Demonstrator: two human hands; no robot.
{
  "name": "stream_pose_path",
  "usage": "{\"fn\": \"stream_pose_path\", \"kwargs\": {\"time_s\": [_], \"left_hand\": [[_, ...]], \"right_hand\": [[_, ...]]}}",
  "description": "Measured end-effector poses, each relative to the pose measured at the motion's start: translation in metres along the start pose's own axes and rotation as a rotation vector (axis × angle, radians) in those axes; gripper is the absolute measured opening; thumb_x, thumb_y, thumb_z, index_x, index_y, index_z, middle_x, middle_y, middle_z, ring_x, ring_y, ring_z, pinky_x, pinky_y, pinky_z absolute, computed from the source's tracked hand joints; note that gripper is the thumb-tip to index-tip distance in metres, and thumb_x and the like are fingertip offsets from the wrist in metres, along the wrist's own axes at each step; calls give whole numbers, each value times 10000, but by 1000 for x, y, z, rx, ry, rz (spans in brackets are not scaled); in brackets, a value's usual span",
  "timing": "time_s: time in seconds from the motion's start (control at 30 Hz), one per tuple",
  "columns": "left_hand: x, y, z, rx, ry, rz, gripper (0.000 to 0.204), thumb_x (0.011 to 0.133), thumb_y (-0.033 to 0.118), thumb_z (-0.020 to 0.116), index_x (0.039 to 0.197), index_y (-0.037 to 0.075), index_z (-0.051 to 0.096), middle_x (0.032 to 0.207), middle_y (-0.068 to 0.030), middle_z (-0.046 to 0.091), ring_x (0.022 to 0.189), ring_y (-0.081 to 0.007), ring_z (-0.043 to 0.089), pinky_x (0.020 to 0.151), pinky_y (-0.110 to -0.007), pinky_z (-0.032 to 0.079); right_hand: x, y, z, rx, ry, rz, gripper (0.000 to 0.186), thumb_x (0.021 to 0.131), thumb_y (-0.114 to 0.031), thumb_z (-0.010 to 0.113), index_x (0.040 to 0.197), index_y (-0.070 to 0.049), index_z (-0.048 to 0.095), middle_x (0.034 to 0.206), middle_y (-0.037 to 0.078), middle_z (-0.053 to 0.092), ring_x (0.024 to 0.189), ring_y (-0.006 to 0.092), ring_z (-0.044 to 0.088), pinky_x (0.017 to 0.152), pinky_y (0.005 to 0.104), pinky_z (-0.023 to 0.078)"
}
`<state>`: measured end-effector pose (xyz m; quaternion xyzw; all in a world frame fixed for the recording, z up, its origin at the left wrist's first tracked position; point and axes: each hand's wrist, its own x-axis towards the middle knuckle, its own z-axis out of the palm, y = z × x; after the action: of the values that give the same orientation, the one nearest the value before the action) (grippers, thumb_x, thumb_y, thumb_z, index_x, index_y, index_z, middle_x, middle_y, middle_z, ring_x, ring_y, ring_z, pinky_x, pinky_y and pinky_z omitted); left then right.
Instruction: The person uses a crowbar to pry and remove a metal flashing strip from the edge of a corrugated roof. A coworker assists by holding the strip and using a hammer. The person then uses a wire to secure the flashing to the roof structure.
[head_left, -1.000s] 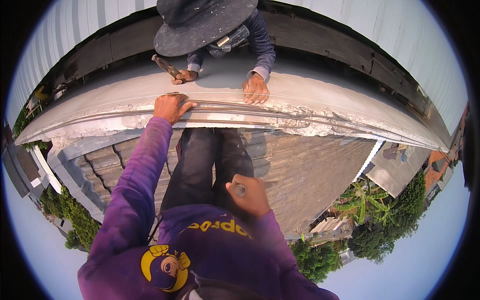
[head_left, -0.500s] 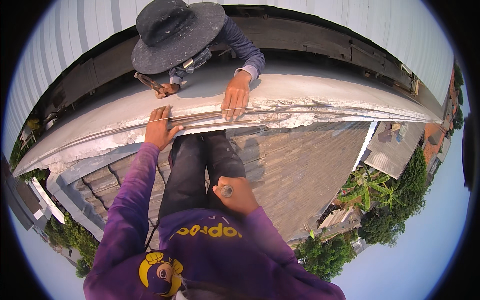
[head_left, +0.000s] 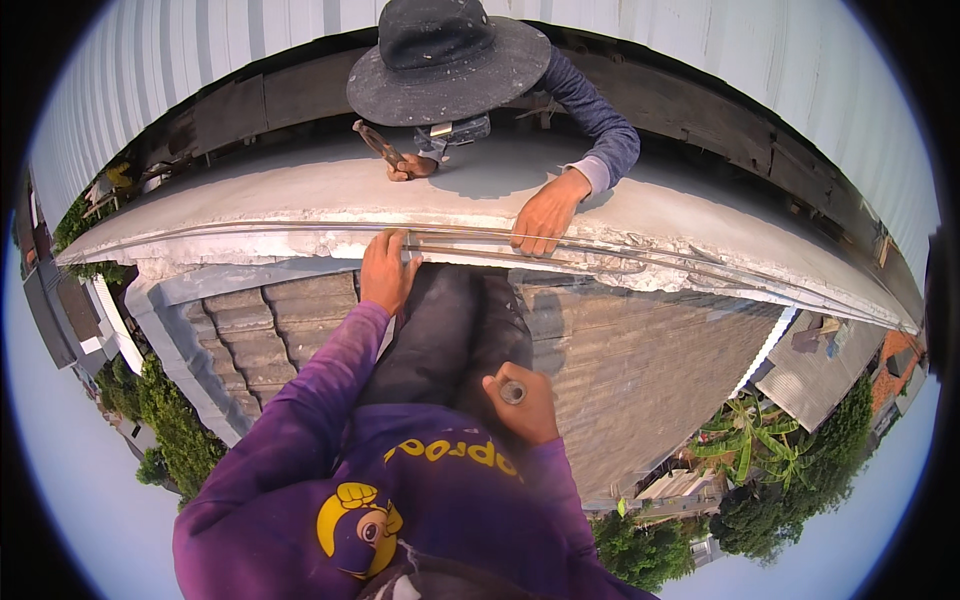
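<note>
Thin steel rods (head_left: 470, 240) lie along the broken front edge of a concrete ledge (head_left: 300, 190). My left hand (head_left: 388, 272) is closed over the rods at the edge, fingers curled on top. My right hand (head_left: 530, 408) is a fist low in front of my body, wrapped round a tool handle whose round end (head_left: 512, 391) faces up; the rest of the tool is hidden. Across the ledge, a co-worker's hand (head_left: 550, 212) presses on the rods right of my left hand. The co-worker's other hand (head_left: 411, 166) holds worn pincers (head_left: 378, 145).
The co-worker, in a dark brimmed hat (head_left: 440, 65), leans over the ledge beneath corrugated metal sheeting (head_left: 640, 30). Below the ledge edge lies a tiled roof (head_left: 640, 370), with a steep drop beyond to trees (head_left: 770, 500). Chipped, rough concrete (head_left: 680, 262) runs along the right.
The whole view has swung, so the scene sits further right. My left hand's fingers are more curled over the rods. My right fist keeps its hold, and the co-worker's hands stay on the ledge.
</note>
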<state>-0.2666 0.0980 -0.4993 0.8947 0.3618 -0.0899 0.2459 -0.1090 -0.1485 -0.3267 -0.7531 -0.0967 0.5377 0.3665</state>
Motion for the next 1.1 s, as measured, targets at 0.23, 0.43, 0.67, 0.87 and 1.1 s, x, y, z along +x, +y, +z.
{"fn": "stream_pose_path", "kwargs": {"time_s": [0.23, 0.43, 0.67, 0.87, 1.1], "left_hand": [[10, -11, -10, 170, 77, 89, 560, 854, 328, 849, 1317, 103, 629, 1337, -111, 608, 1288, -339, 539, 1156, -516, 394], [13, -12, -6, 174, 36, 43, 542, 849, 396, 848, 1273, 125, 647, 1283, -90, 608, 1260, -327, 537, 1116, -498, 407], [17, -24, 2, 215, 14, 74, 477, 874, 451, 818, 1196, 125, 683, 1230, -96, 603, 1227, -330, 535, 1095, -508, 402], [8, -23, 12, 167, 91, 81, 386, 897, 375, 811, 1118, 85, 684, 1186, -108, 615, 1203, -358, 546, 1075, -491, 431], [9, -24, 14, 150, 127, 109, 388, 902, 363, 806, 1081, 43, 679, 1119, -155, 646, 1183, -392, 568, 1108, -526, 440]], "right_hand": [[5, -5, 8, -60, -3, -70, 267, 904, -119, 788, 757, -28, 585, 645, 150, 606, 608, 400, 620, 581, 433, 464], [11, -7, 8, -110, -38, -73, 271, 898, -127, 789, 754, -32, 580, 656, 158, 615, 635, 414, 633, 582, 447, 467], [15, -8, 6, -113, -63, -99, 270, 898, -142, 789, 763, -42, 577, 671, 159, 622, 644, 409, 635, 594, 455, 473], [13, -2, 4, -121, -52, -69, 273, 913, -195, 781, 777, -65, 583, 673, 144, 619, 669, 406, 642, 624, 478, 476], [13, 1, -2, -94, -22, -60, 280, 918, -191, 770, 768, -65, 569, 668, 149, 607, 673, 423, 632, 628, 490, 477]]}}
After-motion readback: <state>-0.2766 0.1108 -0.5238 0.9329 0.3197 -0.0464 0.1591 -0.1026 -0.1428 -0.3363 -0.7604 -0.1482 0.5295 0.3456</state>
